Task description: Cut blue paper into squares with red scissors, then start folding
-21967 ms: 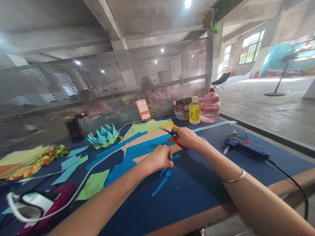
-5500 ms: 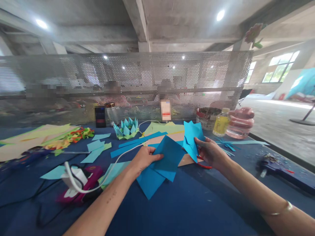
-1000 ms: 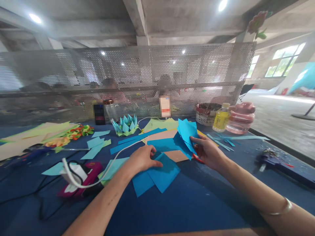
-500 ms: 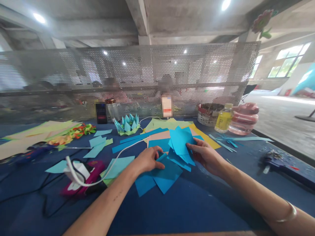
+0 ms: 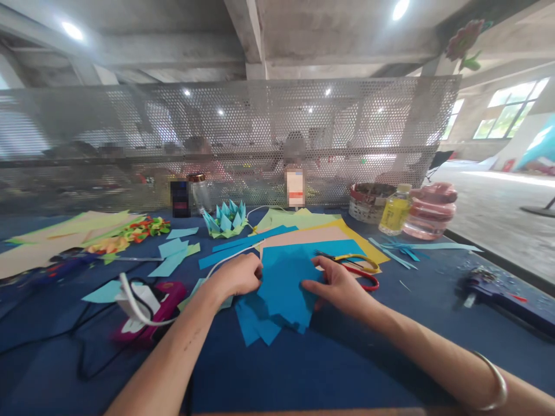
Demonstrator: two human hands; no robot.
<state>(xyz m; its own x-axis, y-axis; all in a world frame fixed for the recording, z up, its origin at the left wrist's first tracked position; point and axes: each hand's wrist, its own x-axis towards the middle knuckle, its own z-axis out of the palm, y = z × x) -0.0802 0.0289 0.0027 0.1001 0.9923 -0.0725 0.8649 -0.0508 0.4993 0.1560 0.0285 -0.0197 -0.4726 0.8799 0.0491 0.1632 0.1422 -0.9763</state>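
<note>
A loose stack of blue paper squares (image 5: 287,283) is held upright-tilted between my two hands over the table. My left hand (image 5: 243,274), fingers curled, grips the stack's left edge; its fingertips are partly hidden. On the other side my right hand (image 5: 339,288) pinches the right edge between thumb and fingers. More blue squares (image 5: 255,326) fan out below, at the lower left of the stack. Just behind my right hand lie scissors (image 5: 367,282) with red and yellow handles. Blue, pink and yellow paper sheets (image 5: 323,236) are spread beyond the stack.
At the back stand a folded blue-green paper lotus (image 5: 226,219), a phone (image 5: 295,187), a basket (image 5: 368,202), a yellow bottle (image 5: 394,209) and a pink jug (image 5: 430,211). A magenta power strip (image 5: 162,300) with cables lies left; a glue gun (image 5: 498,294) lies right.
The separate blue squares have been brought together into one stack between my hands. My left hand has shifted left to its edge, and the scissors are now uncovered.
</note>
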